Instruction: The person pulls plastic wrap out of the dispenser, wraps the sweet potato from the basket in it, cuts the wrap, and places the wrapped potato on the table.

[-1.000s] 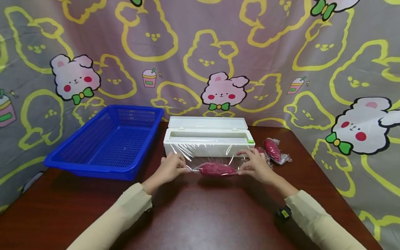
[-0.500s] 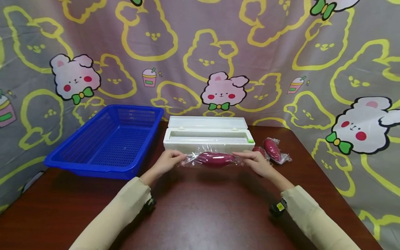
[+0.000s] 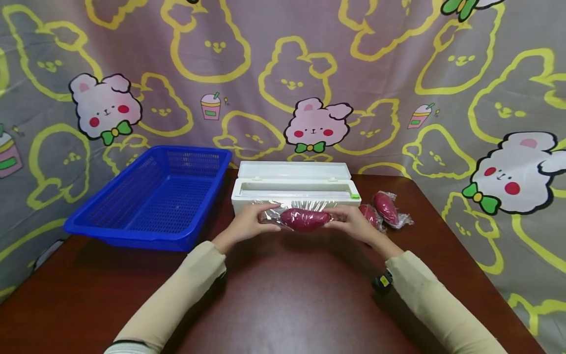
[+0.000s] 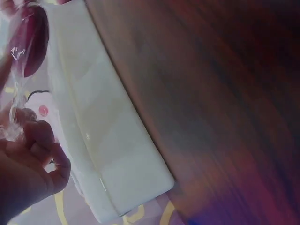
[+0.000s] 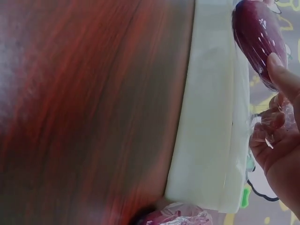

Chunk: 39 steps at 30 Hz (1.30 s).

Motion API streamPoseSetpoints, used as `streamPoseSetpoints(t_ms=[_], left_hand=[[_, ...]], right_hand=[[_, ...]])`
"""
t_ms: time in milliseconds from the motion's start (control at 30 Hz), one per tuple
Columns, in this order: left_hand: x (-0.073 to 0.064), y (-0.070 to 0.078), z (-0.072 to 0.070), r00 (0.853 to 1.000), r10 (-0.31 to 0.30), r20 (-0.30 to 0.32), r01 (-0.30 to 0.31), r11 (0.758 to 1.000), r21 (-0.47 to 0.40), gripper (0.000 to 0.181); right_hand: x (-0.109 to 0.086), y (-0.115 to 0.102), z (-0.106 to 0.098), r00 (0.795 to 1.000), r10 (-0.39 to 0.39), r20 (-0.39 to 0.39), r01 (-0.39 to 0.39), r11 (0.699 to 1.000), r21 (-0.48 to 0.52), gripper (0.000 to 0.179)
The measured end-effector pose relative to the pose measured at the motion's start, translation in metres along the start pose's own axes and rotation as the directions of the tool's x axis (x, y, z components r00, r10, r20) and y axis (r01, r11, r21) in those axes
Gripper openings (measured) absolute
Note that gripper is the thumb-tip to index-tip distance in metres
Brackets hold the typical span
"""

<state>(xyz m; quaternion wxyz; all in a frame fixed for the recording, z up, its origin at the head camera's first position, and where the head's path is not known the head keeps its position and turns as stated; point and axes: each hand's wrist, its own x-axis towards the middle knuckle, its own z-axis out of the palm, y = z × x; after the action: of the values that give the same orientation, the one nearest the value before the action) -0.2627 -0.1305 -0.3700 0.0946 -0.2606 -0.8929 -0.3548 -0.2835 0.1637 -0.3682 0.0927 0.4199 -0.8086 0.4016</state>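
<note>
A red-purple sweet potato [image 3: 305,219] in clear cling film is held up level between my two hands, in front of the white cling film box. In the left wrist view my left hand [image 4: 35,161] grips the twisted film [image 4: 16,98] at one end, its fingers curled. At the opposite end, in the right wrist view, my right hand [image 5: 283,136] has its thumb [image 5: 281,77] on the sweet potato's tapered tip, with film gathered among the curled fingers. The box [image 3: 296,187] stands with its lid up behind the sweet potato.
Two more film-wrapped sweet potatoes [image 3: 385,208] lie right of the box, one partly behind my right hand. A blue plastic basket [image 3: 190,236] sits at the left. Behind the brown table [image 3: 283,305] hangs a patterned curtain [image 3: 265,64].
The spread film has been gathered close around the sweet potato and its ends bunched. The sweet potato came up nearer the box, and my hands moved closer together.
</note>
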Motion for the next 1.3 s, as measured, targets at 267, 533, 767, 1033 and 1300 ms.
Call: streamPoseSetpoints(t_ms=[267,533,767,1033,1300], left_hand=[[0.01,-0.006,0.007,0.997,0.074,0.014,-0.075,0.987,0.139,0.033],[0.023,-0.009,0.015,0.997,0.025,0.067,-0.032,0.993,0.116,0.025],[0.029,-0.006,0.013,0.987,-0.037,0.159,0.006,0.982,0.19,0.019],[0.033,-0.004,0.015,0.979,-0.099,0.179,0.044,0.957,0.288,0.014],[0.03,-0.004,0.024,0.98,-0.06,0.189,-0.016,0.926,0.378,0.009]], right_hand=[[0.005,0.013,-0.001,0.998,0.01,0.054,-0.005,0.995,-0.101,0.025],[0.008,0.022,0.001,0.994,0.005,0.108,0.017,0.981,-0.195,0.021],[0.014,0.029,0.007,0.986,-0.073,0.151,0.111,0.959,-0.259,0.019],[0.02,0.034,0.014,0.98,-0.072,0.187,0.134,0.93,-0.343,0.018],[0.017,0.035,0.019,0.978,-0.065,0.201,0.139,0.912,-0.386,0.019]])
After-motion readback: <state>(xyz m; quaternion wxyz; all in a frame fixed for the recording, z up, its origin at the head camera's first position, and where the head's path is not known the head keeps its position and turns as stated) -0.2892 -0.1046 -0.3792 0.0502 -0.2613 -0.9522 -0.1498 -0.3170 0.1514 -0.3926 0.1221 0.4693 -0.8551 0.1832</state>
